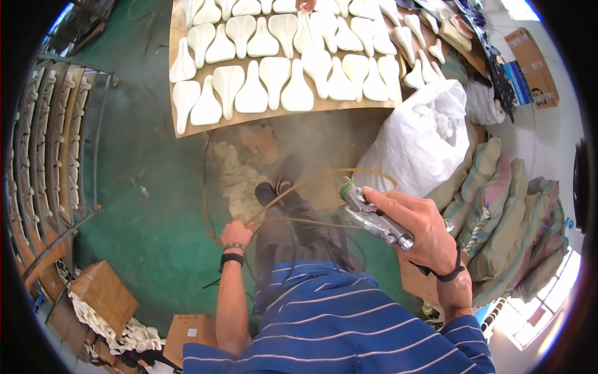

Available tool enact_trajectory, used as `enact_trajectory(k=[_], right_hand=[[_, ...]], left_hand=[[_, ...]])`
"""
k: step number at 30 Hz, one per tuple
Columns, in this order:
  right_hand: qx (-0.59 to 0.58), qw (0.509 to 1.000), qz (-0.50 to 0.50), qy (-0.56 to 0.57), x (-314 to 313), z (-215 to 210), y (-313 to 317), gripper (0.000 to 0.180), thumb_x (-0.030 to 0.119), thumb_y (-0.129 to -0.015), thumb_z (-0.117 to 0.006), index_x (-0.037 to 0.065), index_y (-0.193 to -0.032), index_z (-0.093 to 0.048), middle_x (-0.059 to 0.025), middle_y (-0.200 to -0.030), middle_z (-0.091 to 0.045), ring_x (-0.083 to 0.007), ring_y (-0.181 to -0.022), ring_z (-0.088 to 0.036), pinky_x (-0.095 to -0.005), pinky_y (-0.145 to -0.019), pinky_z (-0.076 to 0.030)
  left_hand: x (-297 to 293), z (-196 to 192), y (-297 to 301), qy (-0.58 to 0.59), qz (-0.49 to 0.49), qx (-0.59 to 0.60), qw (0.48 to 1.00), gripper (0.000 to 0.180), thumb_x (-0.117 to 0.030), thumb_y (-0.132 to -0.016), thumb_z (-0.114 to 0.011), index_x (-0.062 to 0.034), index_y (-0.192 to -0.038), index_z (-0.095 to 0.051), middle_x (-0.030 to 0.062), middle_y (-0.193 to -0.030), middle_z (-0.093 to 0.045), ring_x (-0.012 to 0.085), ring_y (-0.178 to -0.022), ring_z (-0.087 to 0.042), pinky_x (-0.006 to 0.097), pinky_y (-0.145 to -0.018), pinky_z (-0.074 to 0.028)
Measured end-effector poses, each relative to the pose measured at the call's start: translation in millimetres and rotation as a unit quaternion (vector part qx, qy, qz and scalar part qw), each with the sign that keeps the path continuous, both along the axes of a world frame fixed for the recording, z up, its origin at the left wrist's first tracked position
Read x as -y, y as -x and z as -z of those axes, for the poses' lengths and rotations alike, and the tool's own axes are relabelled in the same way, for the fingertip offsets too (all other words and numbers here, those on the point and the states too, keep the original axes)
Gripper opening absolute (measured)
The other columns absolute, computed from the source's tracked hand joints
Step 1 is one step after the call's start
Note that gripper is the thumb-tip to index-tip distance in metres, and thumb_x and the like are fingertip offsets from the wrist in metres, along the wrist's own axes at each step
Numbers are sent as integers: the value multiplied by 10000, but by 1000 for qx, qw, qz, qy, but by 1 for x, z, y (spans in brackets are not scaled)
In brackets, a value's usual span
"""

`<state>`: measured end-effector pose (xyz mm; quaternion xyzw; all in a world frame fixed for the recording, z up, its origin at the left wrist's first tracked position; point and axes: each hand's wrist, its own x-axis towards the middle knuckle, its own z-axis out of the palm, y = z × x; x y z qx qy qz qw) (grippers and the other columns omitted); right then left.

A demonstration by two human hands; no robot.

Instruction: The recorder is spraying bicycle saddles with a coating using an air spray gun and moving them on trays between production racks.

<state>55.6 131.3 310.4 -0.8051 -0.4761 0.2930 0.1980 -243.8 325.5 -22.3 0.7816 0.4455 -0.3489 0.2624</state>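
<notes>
My right hand (pixel 418 225) is wrapped round a silver metal spray gun (pixel 369 215) with a green ring near its tip, held out in front of my body. From the gun a thin amber hose (pixel 324 172) loops across to my left hand (pixel 237 234), whose closed fingers grip it at my left side. Beyond both hands, cream bicycle saddle pads (pixel 274 76) lie in rows on a brown board (pixel 261 119). Neither hand touches the pads.
A rack (pixel 87 149) loaded with saddle pads stands at the left. A white plastic bag (pixel 417 140) and stuffed woven sacks (pixel 498 212) crowd the right. Cardboard boxes (pixel 104 298) sit at the lower left. Flattened cardboard (pixel 240 181) lies on the green floor near my feet.
</notes>
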Motion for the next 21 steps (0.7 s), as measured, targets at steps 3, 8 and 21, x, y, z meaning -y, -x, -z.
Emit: enact_trajectory(k=[3,8,21], right_hand=[[41,997,52,-47,0,-3,16,730,16,-683,-734,51,-1383,-531,-141,-974,-661,-346,-831,-648,-399,-694,-527],[23,998,55,-17,8,-17,38,773,-18,-650,-716,50,-1394,-519,-145,-964,-652,-358,-831,-643,-404,-710,-524],[-1,997,74,33,30,-6,9,668,5,-732,-719,20,-1372,-530,-193,-1067,-662,-383,-904,-659,-393,-781,-530]], left_hand=[[0,9,14,3,15,13,1000,400,-409,-848,-689,-15,-894,-738,257,-916,-698,436,-903,-672,504,-765,-538],[7,17,33,14,33,16,999,402,-437,-831,-704,-46,-917,-735,239,-929,-704,424,-911,-672,507,-757,-538],[32,21,-2,105,-2,25,994,425,-170,-779,-673,-76,-1192,-641,242,-1089,-681,405,-1058,-641,490,-923,-510]])
